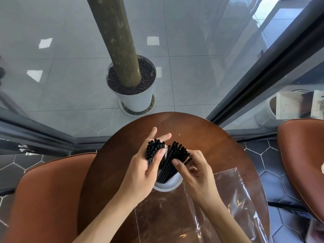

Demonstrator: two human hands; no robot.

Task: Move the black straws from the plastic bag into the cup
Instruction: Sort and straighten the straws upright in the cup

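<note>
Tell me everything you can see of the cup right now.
The cup is white, looks like paper or plastic, and stands upright on the round wooden table. Only its near rim and a little inner wall show. Black straws stand in it, fanned into two bunches. The left hand covers its left side and grips one bunch; the right hand fingers the other. The clear plastic bag lies flat against its near side.

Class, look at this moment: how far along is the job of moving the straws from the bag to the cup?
Nearly finished. Done: the plastic bag lies flat on the table and looks empty, and the black straws stand in the white cup. In hand: the left hand holds one bunch while the right hand tidies the rest. Left: settling the straws and letting go.
</note>
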